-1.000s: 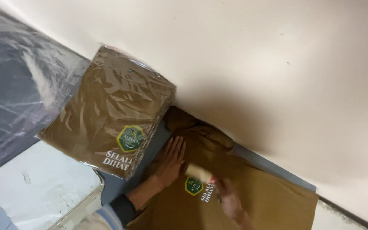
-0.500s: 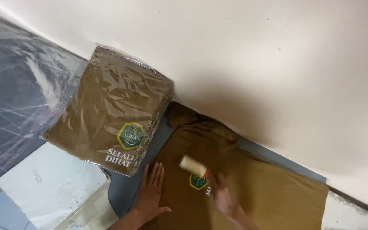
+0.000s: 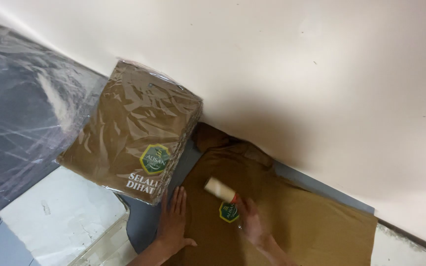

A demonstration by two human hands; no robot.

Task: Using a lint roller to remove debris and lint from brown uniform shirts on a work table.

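Lower centre of frame: left hand [image 3: 173, 221] spread flat on the brown fabric garment [image 3: 282, 221], which likely handles soft, light, easily wrinkled. Right hand [image 3: 252, 222] curled around the cream cylindrical lint roller [image 3: 219, 189], probably light and rigid, held by its handle.

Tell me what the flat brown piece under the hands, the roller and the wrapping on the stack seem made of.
Brown piece: likely matte woven cloth; it creases softly. Roller in the right hand: pale cylinder, perhaps paper; blurred. Stack wrapping: clear glossy plastic film, wrinkled with glare. Left hand lies flat on the cloth.
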